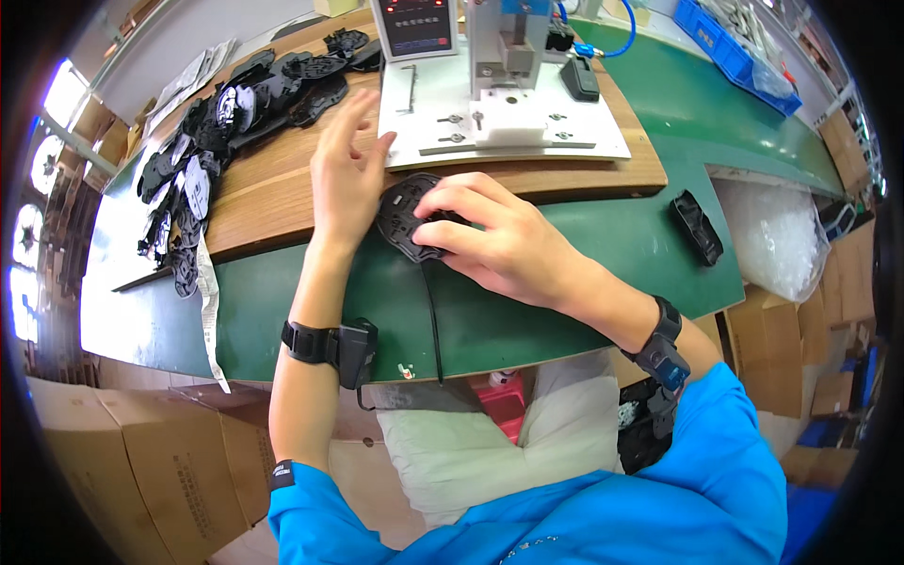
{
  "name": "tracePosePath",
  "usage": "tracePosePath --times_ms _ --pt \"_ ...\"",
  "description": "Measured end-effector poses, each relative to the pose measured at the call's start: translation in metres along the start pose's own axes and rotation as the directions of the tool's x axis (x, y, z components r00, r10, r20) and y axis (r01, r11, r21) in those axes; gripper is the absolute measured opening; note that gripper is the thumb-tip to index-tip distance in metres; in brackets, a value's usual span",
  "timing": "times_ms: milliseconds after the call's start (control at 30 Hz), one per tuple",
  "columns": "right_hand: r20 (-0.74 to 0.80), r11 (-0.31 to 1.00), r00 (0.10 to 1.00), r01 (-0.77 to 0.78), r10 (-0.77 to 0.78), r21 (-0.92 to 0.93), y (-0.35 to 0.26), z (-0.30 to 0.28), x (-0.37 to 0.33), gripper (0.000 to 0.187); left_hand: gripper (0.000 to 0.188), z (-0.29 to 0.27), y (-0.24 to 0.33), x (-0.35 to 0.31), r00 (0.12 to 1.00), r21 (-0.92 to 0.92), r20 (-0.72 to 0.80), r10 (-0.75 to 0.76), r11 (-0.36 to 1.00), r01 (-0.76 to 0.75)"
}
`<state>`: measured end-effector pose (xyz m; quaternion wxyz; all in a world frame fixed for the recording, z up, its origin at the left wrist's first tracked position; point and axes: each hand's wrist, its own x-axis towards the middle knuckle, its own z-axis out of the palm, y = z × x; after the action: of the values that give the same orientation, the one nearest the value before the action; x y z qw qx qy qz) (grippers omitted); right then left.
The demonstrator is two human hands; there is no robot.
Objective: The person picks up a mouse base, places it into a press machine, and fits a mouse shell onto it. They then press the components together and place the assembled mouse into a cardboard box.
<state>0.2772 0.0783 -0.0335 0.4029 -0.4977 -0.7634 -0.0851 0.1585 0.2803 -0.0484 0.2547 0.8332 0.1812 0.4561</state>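
My right hand [499,235] grips a black, oval computer mouse shell [400,218] near the front edge of the wooden board. Its thumb and fingers are bent over the shell's right side and hide part of it. From the shell a thin black cable [434,325] runs down over the green table toward me. My left hand [348,174] is raised just left of the shell, fingers stretched and thumb apart, holding nothing. Just beyond both hands is a bench press [504,122] with a white base plate, a metal column and a control box.
On the wooden board [273,184] at left lies a long heap of black plastic parts [235,108]. A paper strip [209,311] hangs beside it. A black part [697,229] lies right on the green table [603,320]. A blue bin [730,52] stands far right; cartons [155,461] are below left.
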Motion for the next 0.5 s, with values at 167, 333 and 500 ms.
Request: tracePosePath --times_ms 167,333,500 --pt "0.006 0.999 0.999 -0.039 0.039 0.015 0.001 -0.001 -0.002 0.035 0.036 -0.012 -0.003 -0.003 0.997 0.064 -0.038 -0.064 0.996 0.067" --pt "0.033 0.998 0.998 -0.048 0.047 0.032 0.001 -0.001 -0.003 0.038 0.043 -0.024 -0.038 -0.007 0.995 0.493 -0.066 0.07 0.87 -0.029" --pt "0.026 0.998 0.999 -0.034 0.032 0.049 0.001 -0.001 -0.001 0.038 0.061 -0.02 -0.059 -0.01 0.975 0.703 0.051 -0.217 0.701 0.12"
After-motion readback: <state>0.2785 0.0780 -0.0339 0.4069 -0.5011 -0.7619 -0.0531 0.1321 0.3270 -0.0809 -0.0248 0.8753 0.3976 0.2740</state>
